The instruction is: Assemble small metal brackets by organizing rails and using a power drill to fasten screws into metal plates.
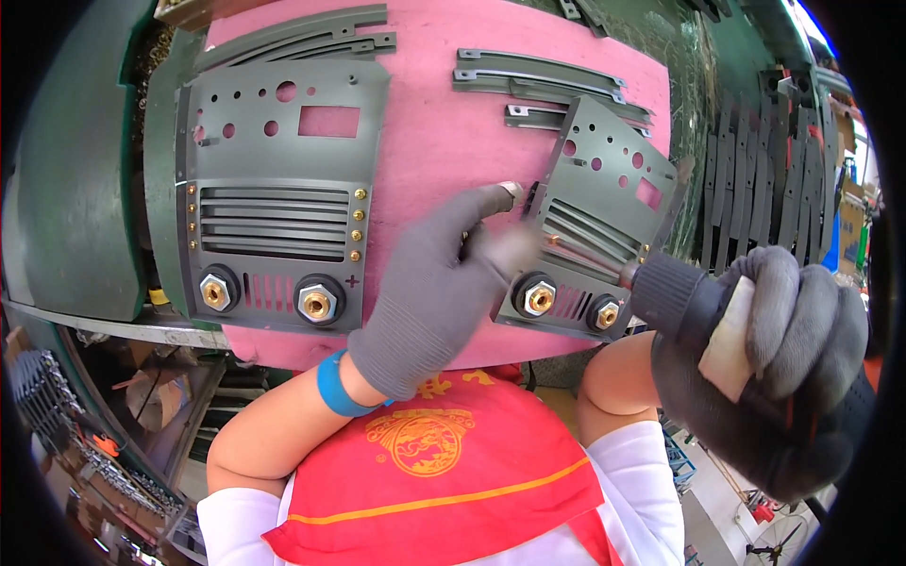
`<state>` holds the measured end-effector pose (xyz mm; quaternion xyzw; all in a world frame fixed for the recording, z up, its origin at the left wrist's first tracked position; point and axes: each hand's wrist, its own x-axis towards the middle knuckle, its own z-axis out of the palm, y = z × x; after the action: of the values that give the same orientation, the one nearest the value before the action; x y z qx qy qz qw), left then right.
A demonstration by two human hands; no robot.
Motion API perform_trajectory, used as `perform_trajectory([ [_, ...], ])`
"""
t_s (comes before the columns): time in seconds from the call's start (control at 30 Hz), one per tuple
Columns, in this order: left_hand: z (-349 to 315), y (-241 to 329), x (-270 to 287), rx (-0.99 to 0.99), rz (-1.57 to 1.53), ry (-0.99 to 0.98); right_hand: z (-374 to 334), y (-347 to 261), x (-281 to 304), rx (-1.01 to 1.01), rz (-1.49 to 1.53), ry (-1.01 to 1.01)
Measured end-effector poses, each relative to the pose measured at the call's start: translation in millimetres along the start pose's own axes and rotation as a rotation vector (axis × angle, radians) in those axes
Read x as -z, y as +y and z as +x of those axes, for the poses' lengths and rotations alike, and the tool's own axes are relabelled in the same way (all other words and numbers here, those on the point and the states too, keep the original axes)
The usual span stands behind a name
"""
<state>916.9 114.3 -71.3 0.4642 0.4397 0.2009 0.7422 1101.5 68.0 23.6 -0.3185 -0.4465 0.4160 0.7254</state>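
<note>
My left hand [429, 274], in a grey glove, is at the left edge of the smaller-looking grey metal panel [604, 141] on the right. One fingertip lies against the panel's side flange; another, smeared by motion, is over its lower left by the screw holes. My right hand [783, 349], also gloved, grips a black power screwdriver [670, 297]. Its long bit reaches left across the slats to a coppery screw [552, 240] near my left fingers. Low on this panel are two brass terminals with hex nuts, one being the left terminal [539, 298].
A matching panel [274, 160], with brass screws along both sides, lies left on the pink mat [434, 113]. Curved dark strips [538, 75] lie at the back, more at the far left. Several dark brackets [764, 179] stand in a row at right. A green bin [75, 170] is at left.
</note>
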Motion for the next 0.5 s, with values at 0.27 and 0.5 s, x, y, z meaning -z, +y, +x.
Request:
perform_trajectory([
  [0.27, -1, -23, -16, -0.054, 0.136, -0.041, -12, 21, 19, 0.027, -0.162, 0.047],
  [0.5, -3, -19, -22, -0.063, 0.172, 0.025, -10, 21, 18, -0.012, -0.187, -0.005],
])
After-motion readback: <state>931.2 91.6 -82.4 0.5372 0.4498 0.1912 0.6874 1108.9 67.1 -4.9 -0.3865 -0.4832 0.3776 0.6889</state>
